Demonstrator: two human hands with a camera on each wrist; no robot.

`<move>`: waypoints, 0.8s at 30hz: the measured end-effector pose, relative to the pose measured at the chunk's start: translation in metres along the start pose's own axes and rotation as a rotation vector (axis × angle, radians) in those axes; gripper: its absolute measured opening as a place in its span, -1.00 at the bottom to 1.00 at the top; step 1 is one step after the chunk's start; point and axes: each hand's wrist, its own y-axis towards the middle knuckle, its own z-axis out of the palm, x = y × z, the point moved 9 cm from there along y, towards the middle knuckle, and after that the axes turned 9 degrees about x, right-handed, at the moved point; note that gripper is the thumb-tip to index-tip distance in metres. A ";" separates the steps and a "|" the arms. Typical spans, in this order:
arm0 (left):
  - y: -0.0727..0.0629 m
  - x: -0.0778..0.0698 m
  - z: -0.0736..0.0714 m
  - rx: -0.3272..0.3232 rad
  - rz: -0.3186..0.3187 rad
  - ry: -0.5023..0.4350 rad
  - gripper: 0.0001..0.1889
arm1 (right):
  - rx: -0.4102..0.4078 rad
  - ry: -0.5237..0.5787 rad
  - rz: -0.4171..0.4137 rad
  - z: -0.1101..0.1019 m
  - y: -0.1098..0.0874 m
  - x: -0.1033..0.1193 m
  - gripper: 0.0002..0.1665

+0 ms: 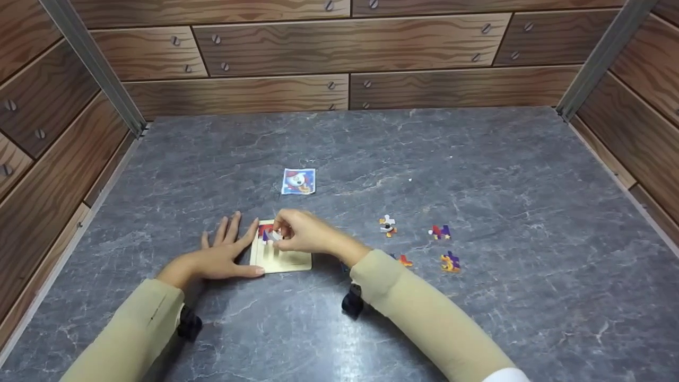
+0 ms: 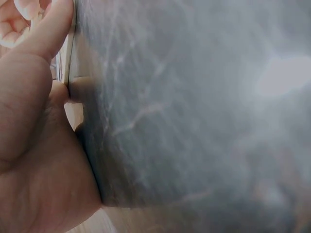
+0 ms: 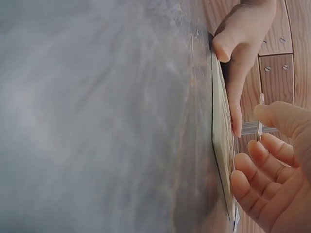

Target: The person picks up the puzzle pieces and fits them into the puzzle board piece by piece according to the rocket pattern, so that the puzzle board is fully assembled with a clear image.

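A small cream puzzle tray lies on the table, with red and purple pieces showing in its far left corner. My right hand is over the tray and pinches a jigsaw piece between thumb and index finger; the right wrist view shows it edge-on, above the tray. The other right fingers are loosely bent. Fingers spread, my left hand rests on the table with thumb and index finger against the tray's left side. Its palm and thumb fill the left of the left wrist view.
Loose jigsaw pieces lie to the right: a white and orange one, a red and purple one, a yellow and purple one. My right sleeve partly covers an orange piece. A picture card lies beyond the tray. Wood-patterned walls enclose the table.
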 end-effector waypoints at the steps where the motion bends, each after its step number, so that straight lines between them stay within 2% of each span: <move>1: 0.000 0.000 0.000 -0.001 0.002 0.000 0.10 | 0.005 -0.015 0.004 0.001 0.002 0.001 -0.69; 15: 0.000 0.001 -0.001 -0.010 0.008 0.011 0.09 | 0.077 -0.110 0.126 0.014 0.014 -0.004 -0.67; 24: 0.000 0.001 0.000 -0.011 0.005 0.014 0.09 | 0.098 -0.181 0.172 0.018 0.017 -0.006 -0.71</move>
